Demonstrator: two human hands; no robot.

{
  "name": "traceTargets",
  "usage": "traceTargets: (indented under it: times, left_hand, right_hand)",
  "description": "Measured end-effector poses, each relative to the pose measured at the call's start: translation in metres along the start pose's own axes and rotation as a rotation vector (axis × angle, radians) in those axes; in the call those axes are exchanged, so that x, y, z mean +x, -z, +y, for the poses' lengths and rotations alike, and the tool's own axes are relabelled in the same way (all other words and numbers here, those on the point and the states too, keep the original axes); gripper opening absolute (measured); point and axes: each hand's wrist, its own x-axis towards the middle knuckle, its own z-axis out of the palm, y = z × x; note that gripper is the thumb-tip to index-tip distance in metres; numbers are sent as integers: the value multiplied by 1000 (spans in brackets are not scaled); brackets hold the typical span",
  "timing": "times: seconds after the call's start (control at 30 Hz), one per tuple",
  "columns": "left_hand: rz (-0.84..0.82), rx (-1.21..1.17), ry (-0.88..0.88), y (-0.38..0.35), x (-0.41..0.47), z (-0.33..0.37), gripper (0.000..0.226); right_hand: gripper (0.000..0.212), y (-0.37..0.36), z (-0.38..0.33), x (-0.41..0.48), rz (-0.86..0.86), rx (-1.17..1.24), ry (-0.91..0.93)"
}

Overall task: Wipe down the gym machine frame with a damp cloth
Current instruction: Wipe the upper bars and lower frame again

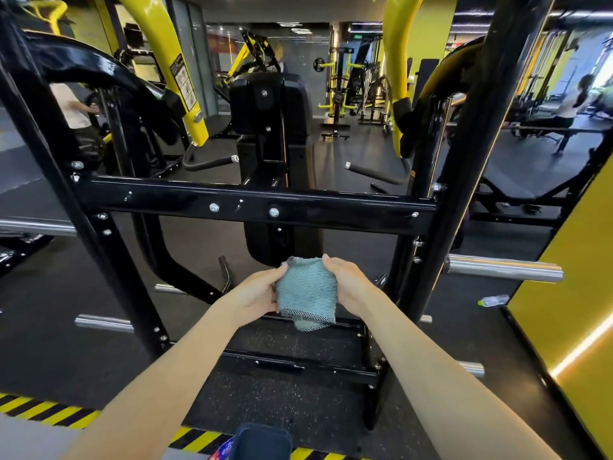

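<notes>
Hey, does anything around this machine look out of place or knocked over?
A clear plastic bottle lies on its side on the floor right of the black machine frame, beside the yellow wall panel. Nothing else looks odd.

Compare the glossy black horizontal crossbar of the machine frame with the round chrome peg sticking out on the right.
The glossy black crossbar is painted, flat-faced and studded with bolts; the chrome peg is bare silver metal, round and plain. The crossbar is fixed at both ends; the peg at one only, its other end free. Both lie level and shine, and the teal knitted cloth touches neither.
</notes>
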Motion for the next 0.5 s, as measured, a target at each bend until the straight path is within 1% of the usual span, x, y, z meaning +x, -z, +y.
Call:
traceTargets:
  times: [0.1,0.27,0.37,0.43,0.5]
  left_hand:
    - [-31,-22,29,-8,3,5,42]
    - [-10,33,22,-16,10,5,37]
    - [83,100,-32,-20,14,5,30]
    - [163,129,-55,-20,17,5,29]
    - [219,172,-70,-19,22,5,24]
  right_hand:
    - [33,10,0,0,10,10,8]
    - [31,18,-1,-1,-26,-6,10]
    - [20,22,-2,-1,-83,-11,14]
    - [20,24,-2,1,-93,-36,6]
    - [20,25,-1,4,-56,-47,7]
